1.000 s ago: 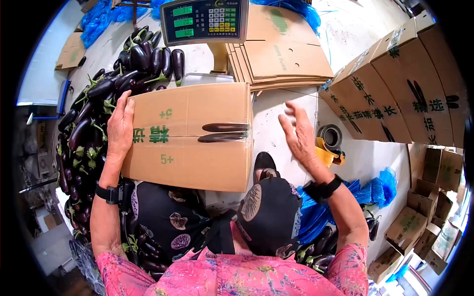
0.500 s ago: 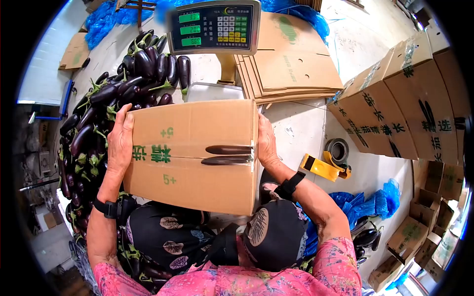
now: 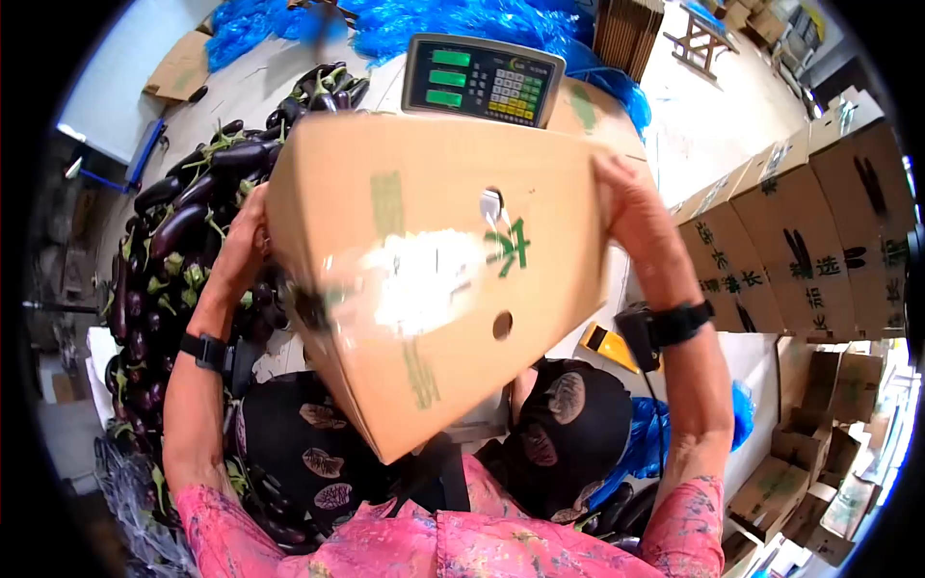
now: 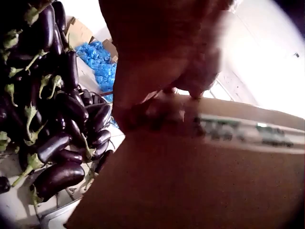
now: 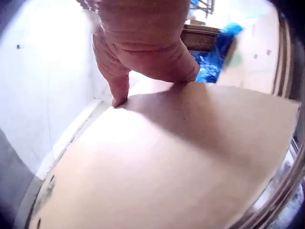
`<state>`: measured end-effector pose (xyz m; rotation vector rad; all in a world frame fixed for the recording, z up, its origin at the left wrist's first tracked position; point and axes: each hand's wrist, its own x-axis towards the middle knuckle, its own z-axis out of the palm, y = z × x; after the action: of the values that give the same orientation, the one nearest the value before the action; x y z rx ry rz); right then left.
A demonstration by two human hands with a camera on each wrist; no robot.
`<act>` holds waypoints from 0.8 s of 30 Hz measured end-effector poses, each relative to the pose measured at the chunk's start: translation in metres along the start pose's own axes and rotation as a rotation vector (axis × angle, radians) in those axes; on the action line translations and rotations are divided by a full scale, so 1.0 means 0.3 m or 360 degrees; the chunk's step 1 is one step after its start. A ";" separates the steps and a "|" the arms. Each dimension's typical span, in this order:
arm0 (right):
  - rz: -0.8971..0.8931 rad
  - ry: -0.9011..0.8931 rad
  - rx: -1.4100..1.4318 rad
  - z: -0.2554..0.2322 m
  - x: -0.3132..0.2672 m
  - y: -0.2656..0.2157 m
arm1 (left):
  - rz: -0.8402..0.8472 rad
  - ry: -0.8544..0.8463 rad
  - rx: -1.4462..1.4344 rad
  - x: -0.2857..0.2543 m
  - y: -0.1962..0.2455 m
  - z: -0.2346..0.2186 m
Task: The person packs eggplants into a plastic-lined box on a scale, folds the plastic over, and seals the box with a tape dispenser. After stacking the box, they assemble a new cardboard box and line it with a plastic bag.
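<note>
A taped cardboard box (image 3: 438, 173) with green print and two round holes on its near face is held tilted over the person's lap. The left hand (image 3: 246, 236) grips its left side, and in the left wrist view that hand (image 4: 162, 52) has blurred fingertips at the taped edge of the box (image 4: 190, 181). On the opposite side, the right hand (image 3: 641, 207) holds the box near its upper right corner. Thumb and fingers of the right hand (image 5: 147, 52) bear on the cardboard in the right wrist view.
Eggplants (image 3: 178, 226) lie heaped on the left. A scale display (image 3: 482, 82) stands beyond the box, with blue plastic (image 3: 462, 29) behind it. At right are stacked printed boxes (image 3: 800, 241) and a yellow tape dispenser (image 3: 617, 349) on the floor.
The right hand has come in from the right and taken hold of the box. Both hands have raised and tipped it, so another face with holes now shows.
</note>
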<state>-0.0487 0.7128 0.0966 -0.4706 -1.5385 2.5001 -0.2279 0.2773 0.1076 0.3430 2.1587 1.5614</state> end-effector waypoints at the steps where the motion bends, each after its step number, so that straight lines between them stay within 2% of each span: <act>1: -0.0084 -0.0108 -0.0150 0.040 -0.033 -0.081 | -0.0207 -0.0046 -0.0084 -0.016 0.026 -0.004; 2: -0.0171 -0.0210 -0.0298 0.083 -0.075 -0.152 | 0.0105 -0.0259 0.0341 0.033 -0.041 -0.072; 3: -0.0263 -0.0237 -0.0432 0.170 -0.125 -0.198 | 0.0012 -0.0122 0.0274 0.012 -0.012 -0.065; 4: -0.0368 -0.0381 -0.0521 0.263 -0.186 -0.212 | -0.0082 0.0009 0.0207 -0.011 0.034 -0.042; 6: -0.0593 -0.0609 -0.0997 0.393 -0.272 -0.148 | 0.0004 0.0128 0.0130 -0.045 0.105 0.003; 7: -0.1120 -0.1016 -0.1321 0.479 -0.295 -0.129 | 0.0034 0.0072 0.0026 -0.064 0.135 0.015; 8: -0.1400 -0.1019 -0.1641 0.549 -0.339 -0.060 | 0.0024 -0.0041 0.0027 -0.084 0.169 0.034; 9: -0.1483 -0.1072 -0.2035 0.596 -0.389 -0.006 | 0.0006 -0.0151 0.0032 -0.105 0.201 0.058; 10: -0.1447 -0.1312 -0.2248 0.641 -0.419 0.025 | -0.0013 -0.0262 0.0039 -0.123 0.227 0.086; 11: -0.1440 -0.1361 -0.2205 0.669 -0.421 0.064 | 0.0056 -0.0211 0.0134 -0.144 0.241 0.120; 12: -0.1427 -0.1408 -0.2162 0.681 -0.415 0.099 | -0.0038 -0.0158 0.0127 -0.122 0.196 0.138; 14: -0.1217 -0.1521 -0.2334 0.681 -0.387 0.118 | 0.0031 -0.0116 0.0172 -0.037 0.071 0.129; 15: -0.1097 -0.1570 -0.2416 0.671 -0.372 0.119 | -0.0017 -0.0019 0.0098 -0.049 0.061 0.144; 16: -0.0983 -0.1536 -0.2232 0.647 -0.356 0.096 | -0.0172 -0.0232 0.0213 -0.051 0.110 0.131; 18: -0.0746 -0.1452 -0.1842 0.564 -0.325 -0.011 | -0.0016 -0.0031 0.0312 0.025 -0.037 0.068; 19: -0.0338 -0.1310 -0.1758 0.510 -0.292 -0.103 | -0.0116 0.0015 0.0261 0.018 -0.026 0.062; 20: -0.0164 -0.1078 -0.1391 0.415 -0.242 -0.109 | -0.0216 0.0066 0.0213 0.006 -0.009 0.050; 21: -0.0048 -0.0774 -0.1620 0.315 -0.186 -0.095 | -0.0283 0.0065 0.0315 0.016 -0.024 0.039; 22: -0.0406 -0.0545 -0.1940 0.188 -0.119 -0.035 | -0.0157 0.0011 0.0297 0.020 -0.063 0.027; 23: -0.0329 -0.0444 -0.1912 0.062 -0.060 0.011 | -0.0167 -0.0028 0.0305 0.016 -0.062 0.046; 24: -0.0464 -0.0248 -0.2112 -0.068 -0.002 0.102 | -0.0174 -0.0070 0.0311 0.012 -0.042 0.068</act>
<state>-0.0404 0.7159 0.0609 -0.1346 -2.8748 1.0193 -0.2201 0.2919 0.0897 0.3119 2.2609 1.2762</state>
